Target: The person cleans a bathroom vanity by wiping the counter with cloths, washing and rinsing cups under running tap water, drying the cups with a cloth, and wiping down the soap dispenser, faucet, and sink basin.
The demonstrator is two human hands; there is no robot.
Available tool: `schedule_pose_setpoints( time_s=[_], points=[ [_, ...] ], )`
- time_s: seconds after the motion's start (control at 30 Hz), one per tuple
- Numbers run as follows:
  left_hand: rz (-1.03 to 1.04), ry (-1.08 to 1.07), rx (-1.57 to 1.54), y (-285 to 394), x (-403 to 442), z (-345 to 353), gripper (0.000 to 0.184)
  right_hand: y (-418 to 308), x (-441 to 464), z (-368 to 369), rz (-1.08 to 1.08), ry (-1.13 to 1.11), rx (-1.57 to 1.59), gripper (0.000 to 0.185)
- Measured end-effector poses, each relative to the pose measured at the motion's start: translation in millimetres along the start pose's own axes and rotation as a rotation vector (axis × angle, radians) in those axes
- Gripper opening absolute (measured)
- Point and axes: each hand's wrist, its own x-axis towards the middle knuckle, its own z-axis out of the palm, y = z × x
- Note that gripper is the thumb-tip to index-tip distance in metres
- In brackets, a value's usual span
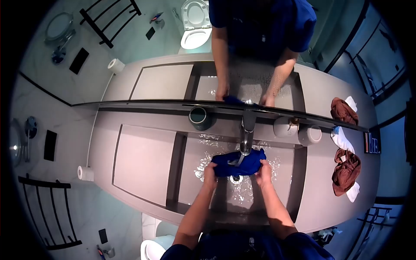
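Cloth [238,165], blue, spans gap between your hands, under tap spout [246,143], nearer sink's [285,178] back edge than front. Long axis runs left-right, roughly along back edge. Your left hand [210,175] grips left end, right hand [264,172] right end; neither nearer.

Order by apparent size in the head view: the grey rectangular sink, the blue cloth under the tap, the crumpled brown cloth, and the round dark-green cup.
Largest to smallest:
1. grey rectangular sink
2. blue cloth and crumpled brown cloth: too alike to rank
3. round dark-green cup
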Motion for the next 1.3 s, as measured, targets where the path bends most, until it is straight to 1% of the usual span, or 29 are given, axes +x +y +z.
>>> schedule_pose_setpoints(
  time_s=[0.03,0.07,0.13,0.17,0.2,0.23,0.3,0.37,0.4,0.43,0.47,0.5,0.57,0.6,0.63,0.67,0.7,0.73,0.77,0.8,0.83,0.9,0.93,0.97,1.03,1.1,1.17,1.23,1.3],
  points=[
    [-0.079,0.056,-0.072,0,4,-4,0.039,-5,2,0,-0.001,-0.052,-0.011,0.024],
    [-0.132,-0.011,-0.132,-5,7,-3,0.042,-4,-1,-1,-0.003,-0.050,-0.012,0.024],
    [-0.270,-0.174,-0.228,-15,16,2,0.044,-19,-47,31,-0.071,-0.156,0.146,0.038],
    [-0.351,-0.272,-0.266,-21,21,12,0.044,-4,-50,27,-0.155,-0.230,0.044,0.056],
    [-0.255,-0.151,-0.270,-39,28,40,0.050,20,-50,24,-0.334,-0.284,-0.097,0.054],
    [-0.357,-0.335,-0.248,-66,62,25,0.046,32,-62,29,-0.387,-0.328,-0.237,0.044],
    [-0.253,-0.670,-0.368,-81,64,37,0.049,35,-101,49,-0.824,-0.166,-0.728,0.037],
    [-0.174,0.036,0.171,-82,57,58,0.060,28,-73,45,-0.870,0.042,-0.694,0.036],
    [-0.170,0.011,0.118,-84,58,67,0.060,22,-49,40,-0.801,0.129,-0.672,0.036],
    [-0.161,-0.018,0.067,-83,60,74,0.060,13,-23,27,-0.814,0.160,-0.657,0.033],
    [-0.159,-0.040,0.131,-71,58,75,0.058,-1,-7,19,-0.901,0.233,-0.621,0.027],
    [-0.222,-0.050,-0.055,-25,8,102,0.050,-5,20,-3,-0.981,0.321,-0.718,0.023],
    [-0.171,-0.323,-0.064,-9,22,71,0.040,-30,23,-37,-0.951,0.294,-0.854,0.023],
    [-0.137,-0.099,-0.065,4,20,66,0.040,-38,22,-54,-0.967,0.308,-0.944,0.025],
    [-0.156,-0.106,-0.131,13,21,51,0.040,-42,14,-66,-0.978,0.324,-1.037,0.028],
    [-0.138,-0.039,-0.075,18,19,37,0.039,-41,5,-74,-0.978,0.325,-1.044,0.028],
    [-0.114,0.025,-0.018,20,17,24,0.039,-46,-9,-73,-1.067,0.408,-1.181,0.029],
    [-0.113,0.022,-0.017,15,18,12,0.039,-46,-18,-71,-1.151,0.498,-1.313,0.031],
    [-0.045,0.094,0.084,10,20,-1,0.035,-42,-19,-72,-1.150,0.502,-1.311,0.031],
    [0.021,0.169,0.183,2,22,-13,0.031,-38,-22,-74,-1.164,0.246,-1.237,0.031],
    [0.017,0.174,0.185,-5,23,-26,0.031,-34,-27,-72,-1.163,-0.006,-1.150,0.032],
    [0.021,-0.032,-0.174,-7,22,-41,0.030,-20,-37,-56,-1.084,-0.263,-1.431,0.032],
    [0.018,0.070,-0.244,-2,22,-41,0.034,-13,-35,-56,-1.150,-0.247,-1.648,0.036],
    [0.026,0.063,-0.247,4,22,-42,0.034,-8,-28,-55,-1.156,-0.236,-1.680,0.031],
    [-0.032,-0.103,-0.415,33,-3,-31,0.034,-12,-18,-54,-1.232,-0.260,-1.625,0.021],
    [0.003,-0.096,-0.421,41,-5,-28,0.031,-31,-18,-48,-1.231,-0.139,-1.366,0.015],
    [0.015,-0.089,-0.408,55,-17,-4,0.029,-71,-45,-26,-1.307,-0.048,-1.080,0.018],
    [-0.032,-0.090,-0.498,63,-30,25,0.030,-112,-80,-12,-1.422,-0.091,-1.065,0.022],
    [0.112,-0.076,-0.394,55,-32,30,0.027,-132,-109,-11,-1.450,-0.082,-1.030,0.024]
  ],
)
